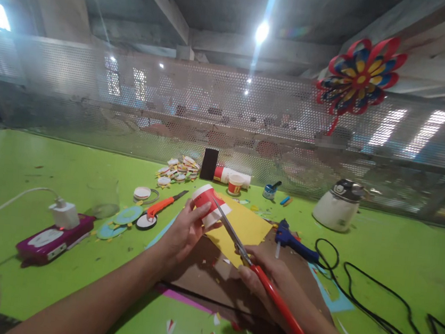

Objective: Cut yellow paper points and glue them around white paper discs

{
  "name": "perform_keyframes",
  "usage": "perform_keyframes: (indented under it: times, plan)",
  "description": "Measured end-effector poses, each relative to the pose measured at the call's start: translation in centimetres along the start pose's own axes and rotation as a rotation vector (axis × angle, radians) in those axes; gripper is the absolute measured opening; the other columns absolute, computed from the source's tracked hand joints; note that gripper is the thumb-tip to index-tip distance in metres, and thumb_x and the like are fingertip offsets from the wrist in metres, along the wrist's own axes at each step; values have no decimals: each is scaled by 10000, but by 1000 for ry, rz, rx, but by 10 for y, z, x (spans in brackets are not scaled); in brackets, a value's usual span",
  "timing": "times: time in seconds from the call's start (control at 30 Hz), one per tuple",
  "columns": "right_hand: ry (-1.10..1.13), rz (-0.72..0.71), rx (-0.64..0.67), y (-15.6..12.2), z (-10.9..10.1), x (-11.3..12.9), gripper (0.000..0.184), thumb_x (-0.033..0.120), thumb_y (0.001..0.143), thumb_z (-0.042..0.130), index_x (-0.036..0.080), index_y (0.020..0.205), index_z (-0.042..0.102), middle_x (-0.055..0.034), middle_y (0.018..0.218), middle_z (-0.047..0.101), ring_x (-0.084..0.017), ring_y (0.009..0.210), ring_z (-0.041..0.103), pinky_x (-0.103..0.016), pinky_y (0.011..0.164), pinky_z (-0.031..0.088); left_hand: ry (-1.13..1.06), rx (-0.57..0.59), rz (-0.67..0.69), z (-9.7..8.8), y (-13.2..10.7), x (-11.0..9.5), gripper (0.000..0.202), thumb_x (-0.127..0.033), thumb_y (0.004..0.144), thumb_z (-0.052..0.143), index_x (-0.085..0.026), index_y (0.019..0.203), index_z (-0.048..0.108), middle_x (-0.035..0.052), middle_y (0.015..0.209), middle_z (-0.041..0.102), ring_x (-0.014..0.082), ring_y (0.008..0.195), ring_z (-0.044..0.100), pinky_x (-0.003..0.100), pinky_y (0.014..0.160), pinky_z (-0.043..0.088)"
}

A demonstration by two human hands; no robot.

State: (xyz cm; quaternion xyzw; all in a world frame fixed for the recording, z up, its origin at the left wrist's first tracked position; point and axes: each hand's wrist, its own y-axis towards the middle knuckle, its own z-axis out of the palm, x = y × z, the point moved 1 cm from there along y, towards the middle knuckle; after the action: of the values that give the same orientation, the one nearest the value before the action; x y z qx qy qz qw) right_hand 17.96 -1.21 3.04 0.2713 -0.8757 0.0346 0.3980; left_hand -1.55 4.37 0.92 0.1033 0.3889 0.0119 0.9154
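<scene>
My left hand (183, 232) grips a red and white paper cup (208, 204), held on its side above the green table (390, 250). My right hand (269, 279) is closed on red-handled scissors (268, 289). Their blades point up-left and the tips meet the cup's rim. Under both hands lie a yellow paper sheet (248, 224) and a brown cardboard sheet (209, 281).
A blue glue gun (292, 240) with a black cable (375, 308) lies to the right, a white kettle (339, 204) behind it. On the left are an orange craft knife (164, 203), paper discs (127, 215), a purple device (54, 236) with a charger. A paper flower (359, 75) hangs on the mesh wall.
</scene>
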Motion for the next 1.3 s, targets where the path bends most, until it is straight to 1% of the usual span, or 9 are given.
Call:
perform_keyframes:
  times: [0.17, 0.4, 0.57, 0.77, 0.87, 1.03, 1.13, 1.2, 1.3]
  plan:
    - [-29, -4, -28, 0, -2, 4, 317, 479, 896, 435, 196, 911, 577, -41, 860, 674, -174, 732, 584, -250, 649, 440, -19, -17, -83, 2, -3, -1, 424, -202, 765, 675, -176, 1172, 560, 136, 1084, 680, 282, 960, 660, 479, 926, 469]
    - [-29, -15, -41, -1, 1, 2, 341, 472, 904, 422, 192, 841, 607, -32, 796, 663, -158, 665, 569, -232, 593, 424, -42, 10, -53, 7, -6, -3, 479, -182, 771, 673, -202, 1227, 528, 123, 1116, 665, 271, 974, 654, 475, 947, 459]
    - [-67, 8, -52, -1, 1, 2, 331, 466, 900, 445, 203, 843, 638, -21, 755, 678, -167, 649, 587, -234, 572, 426, -40, -13, -60, 10, -7, -5, 526, -182, 760, 686, -216, 1254, 510, 118, 1131, 661, 268, 971, 661, 469, 945, 462]
    - [-100, 34, -52, -2, 1, 8, 294, 393, 879, 449, 191, 873, 663, -63, 801, 713, -228, 723, 640, -297, 650, 472, -15, 33, 23, 10, -7, -5, 412, -151, 761, 677, -176, 1160, 575, 111, 1090, 678, 260, 992, 651, 451, 983, 436]
    - [-106, 27, -53, -3, 2, 6, 306, 376, 875, 436, 180, 865, 671, -71, 776, 713, -240, 718, 650, -303, 645, 478, -24, 30, 20, 10, -6, -5, 387, -143, 763, 674, -184, 1137, 583, 100, 1097, 677, 259, 1010, 645, 457, 991, 431]
    - [-135, 27, -85, -3, 5, 2, 305, 367, 872, 449, 174, 899, 685, -66, 768, 717, -237, 701, 655, -293, 626, 475, -41, 32, -8, 11, -7, -6, 374, -153, 760, 680, -190, 1121, 588, 100, 1094, 680, 276, 1029, 640, 472, 1002, 421]
    - [-168, 23, -83, -3, 4, 1, 304, 363, 881, 441, 169, 819, 667, -60, 705, 691, -212, 626, 624, -279, 586, 455, -51, 30, -29, 10, -6, -6, 391, -155, 764, 677, -206, 1137, 572, 92, 1104, 673, 272, 1022, 641, 482, 1010, 411]
    - [-182, -10, -72, -3, 3, 1, 290, 352, 889, 440, 174, 790, 647, -49, 685, 667, -191, 611, 598, -264, 582, 445, -52, 39, -21, 9, -6, -6, 358, -153, 770, 670, -196, 1111, 568, 94, 1092, 671, 274, 1025, 638, 485, 1011, 410]
    - [-150, -64, -52, -3, 1, 3, 254, 329, 898, 443, 180, 822, 635, -40, 740, 662, -174, 649, 588, -244, 606, 448, -40, 47, -16, 8, -5, -5, 321, -152, 784, 656, -194, 1087, 560, 92, 1096, 661, 267, 1019, 639, 487, 1003, 418]
